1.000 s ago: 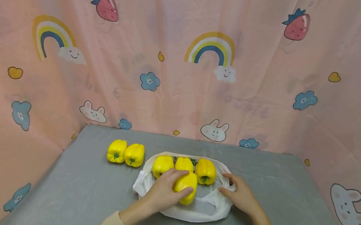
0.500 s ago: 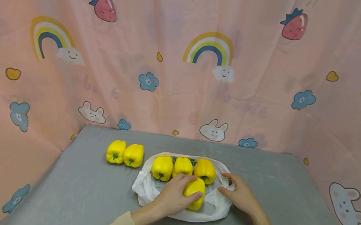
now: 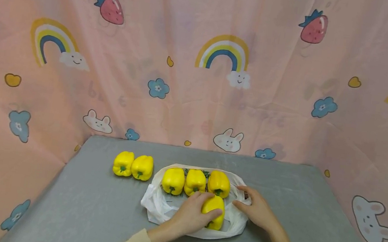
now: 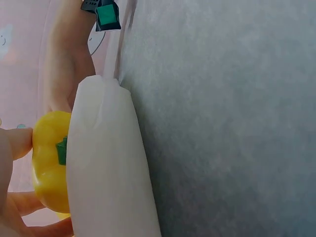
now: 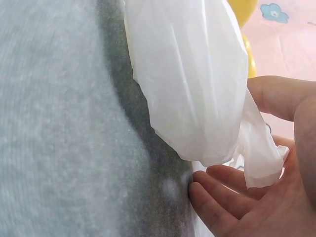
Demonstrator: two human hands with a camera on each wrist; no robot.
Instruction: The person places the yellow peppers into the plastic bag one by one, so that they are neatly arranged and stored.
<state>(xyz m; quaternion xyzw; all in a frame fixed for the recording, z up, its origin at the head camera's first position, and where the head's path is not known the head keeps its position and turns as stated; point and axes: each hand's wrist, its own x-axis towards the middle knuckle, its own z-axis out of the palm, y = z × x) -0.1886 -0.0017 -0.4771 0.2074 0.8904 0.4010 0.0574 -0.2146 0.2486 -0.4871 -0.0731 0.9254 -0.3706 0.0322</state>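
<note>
A white plastic bag (image 3: 155,203) lies with its mouth spread wide. Several yellow bell peppers are inside it, three of them in a row at the back, the middle one being this bell pepper (image 3: 195,181). My left hand (image 3: 188,213) grips another yellow bell pepper (image 3: 217,205) at the bag's front right, thumb on top. In the left wrist view the bag's wall hides part of that pepper. At the bag's right rim, my right hand (image 3: 259,209) holds the plastic loosely, its thumb tip hidden behind the bag in the right wrist view.
Two more yellow bell peppers, a left one (image 3: 123,163) and a right one (image 3: 142,167), stand side by side on the grey table (image 3: 96,206), left of the bag. Behind the table hangs a pink patterned curtain (image 3: 269,126).
My left hand has carried its pepper rightward and toward the front inside the bag, uncovering the left and middle peppers of the row. My right hand stays at the rim.
</note>
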